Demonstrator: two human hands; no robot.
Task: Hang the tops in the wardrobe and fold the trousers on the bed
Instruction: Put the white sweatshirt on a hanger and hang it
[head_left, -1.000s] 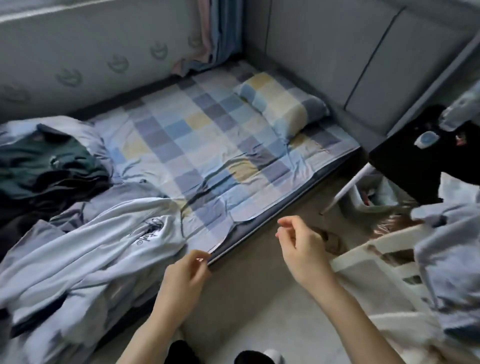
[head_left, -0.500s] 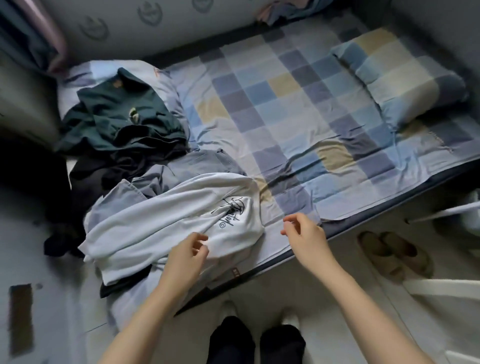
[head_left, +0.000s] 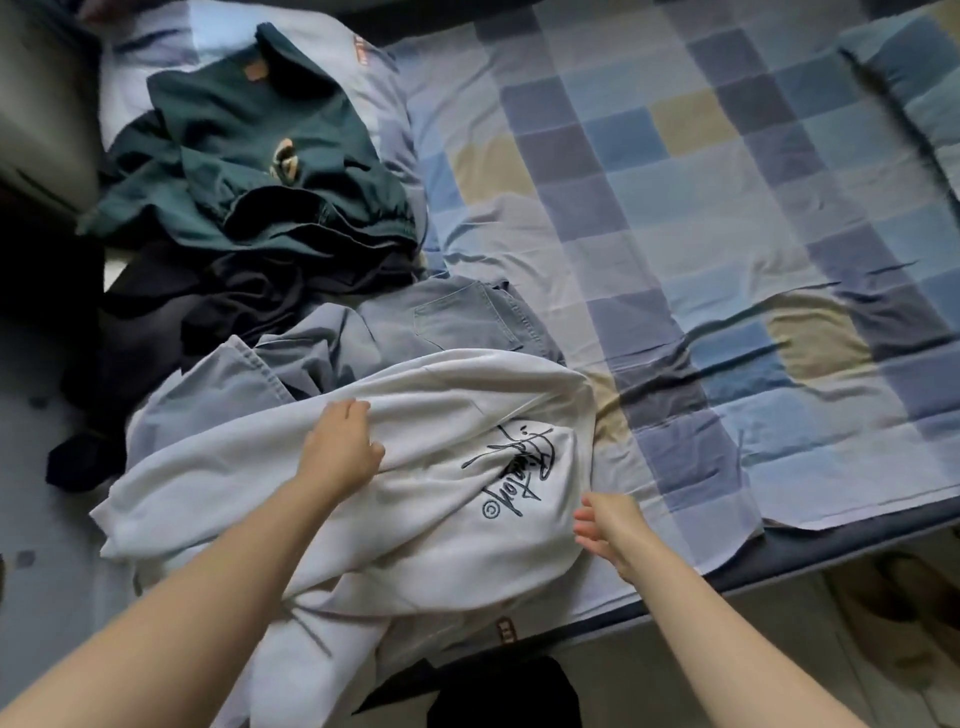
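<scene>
While all garments lie unsorted on the bed (head_left: 675, 260):
Beyond left hand: green top (head_left: 249, 156), jeans (head_left: 447, 317), unhung, unfolded.
Left hand (head_left: 343, 452): fingers curled, gripping white top (head_left: 415, 525).
Right hand (head_left: 605, 527): spread, touching its hem edge.
Progress: nothing visibly done.

A heap of clothes is piled on the left of the bed (head_left: 675, 218). The hoodie (head_left: 441, 519) is laid nearest, over the jeans (head_left: 457, 322); the sweatshirt (head_left: 249, 156) is set behind them. The pillow (head_left: 914, 88) is placed far right.
</scene>
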